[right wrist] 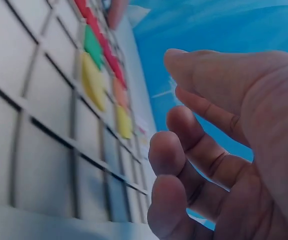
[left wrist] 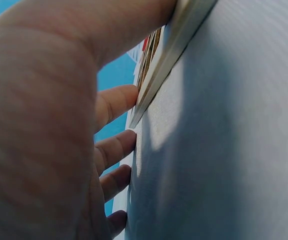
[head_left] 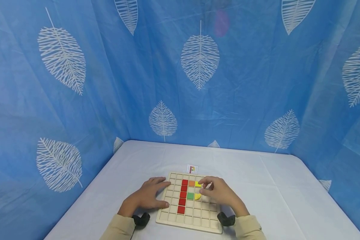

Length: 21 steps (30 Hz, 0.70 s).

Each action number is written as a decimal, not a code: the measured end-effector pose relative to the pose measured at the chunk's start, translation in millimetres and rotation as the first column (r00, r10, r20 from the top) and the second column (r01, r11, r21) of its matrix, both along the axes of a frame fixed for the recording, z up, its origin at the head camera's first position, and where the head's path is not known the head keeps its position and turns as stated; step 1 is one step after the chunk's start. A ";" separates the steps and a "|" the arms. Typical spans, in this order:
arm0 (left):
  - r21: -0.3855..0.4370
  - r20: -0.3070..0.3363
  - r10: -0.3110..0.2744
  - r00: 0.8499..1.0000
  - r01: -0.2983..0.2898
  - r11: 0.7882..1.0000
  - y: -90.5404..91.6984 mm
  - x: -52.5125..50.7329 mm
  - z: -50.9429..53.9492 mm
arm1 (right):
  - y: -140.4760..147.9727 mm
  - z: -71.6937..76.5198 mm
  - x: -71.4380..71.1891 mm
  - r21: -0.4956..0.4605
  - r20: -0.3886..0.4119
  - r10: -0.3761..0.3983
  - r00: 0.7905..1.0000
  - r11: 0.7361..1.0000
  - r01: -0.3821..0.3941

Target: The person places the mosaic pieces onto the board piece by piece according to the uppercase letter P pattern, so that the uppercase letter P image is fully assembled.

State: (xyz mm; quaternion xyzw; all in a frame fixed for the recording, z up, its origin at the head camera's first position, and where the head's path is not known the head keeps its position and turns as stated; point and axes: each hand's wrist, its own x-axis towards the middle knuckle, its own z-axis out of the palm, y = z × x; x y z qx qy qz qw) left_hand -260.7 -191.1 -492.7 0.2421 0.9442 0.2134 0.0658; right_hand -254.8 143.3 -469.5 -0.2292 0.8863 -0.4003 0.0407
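Observation:
A pale wooden grid board [head_left: 180,221] lies on the white cloth. Red square tiles [head_left: 183,194] form a column in its cells, with an orange tile [head_left: 191,183] and a green tile [head_left: 190,196] to their right. Beyond these sit a yellow tile [head_left: 198,184] and a yellow tile with a rounded side [head_left: 197,196]. My left hand [head_left: 150,194] rests at the board's left edge, fingers spread, thumb on the rim. Over the right part of the board hovers my right hand [head_left: 220,192], fingers loosely bent. In the right wrist view nothing shows between its thumb and fingers.
A small printed card [head_left: 192,169] with a coloured grid pattern lies just behind the board. White cloth [head_left: 276,200] covers the table, and a blue curtain [head_left: 240,110] with white leaves surrounds its back and sides.

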 end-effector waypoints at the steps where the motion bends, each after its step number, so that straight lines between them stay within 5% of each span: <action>1: 0.000 0.000 0.001 1.000 -0.001 1.000 0.0 0.2 0.0 | 1.4 2.5 -0.3 0.001 -0.006 -0.012 1.000 1.000 0.012; 12: 0.001 0.005 0.010 1.000 -0.010 1.000 -0.6 0.0 -0.5 | 29.7 29.6 0.3 -0.023 -0.060 -0.165 0.984 0.986 0.164; 21: 0.013 0.006 -0.001 1.000 0.001 1.000 -0.3 0.9 -0.6 | 53.6 36.0 0.3 -0.023 -0.048 -0.242 0.969 0.970 0.241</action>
